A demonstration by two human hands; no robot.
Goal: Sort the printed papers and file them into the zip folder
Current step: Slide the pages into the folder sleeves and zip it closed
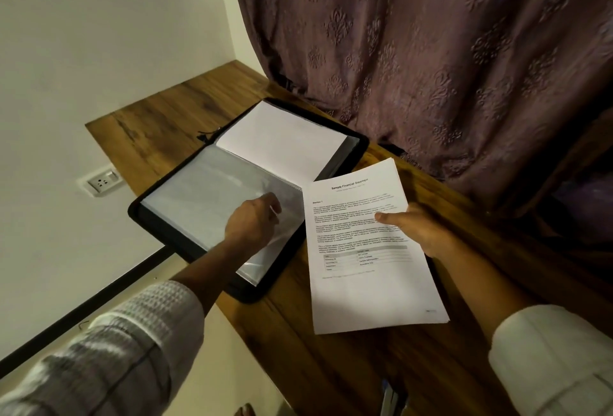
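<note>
At 4 o'clock, the right hand (pixel 418 226) grips the papers (pixel 365 249), thumb across the printed top sheet, fingers hidden beneath. The stack hangs over the table (pixel 159 123), its far corner overlapping the folder (pixel 139 213). At 9 o'clock of the papers, the left hand (pixel 252 221) curls its fingers on a clear sleeve (pixel 205 193) in the open folder's near half. A blank sheet (pixel 282 140) fills the far half. A curtain (pixel 431 50) hangs at 1 o'clock.

Pale checked shirt sleeves (pixel 139 332)
</note>
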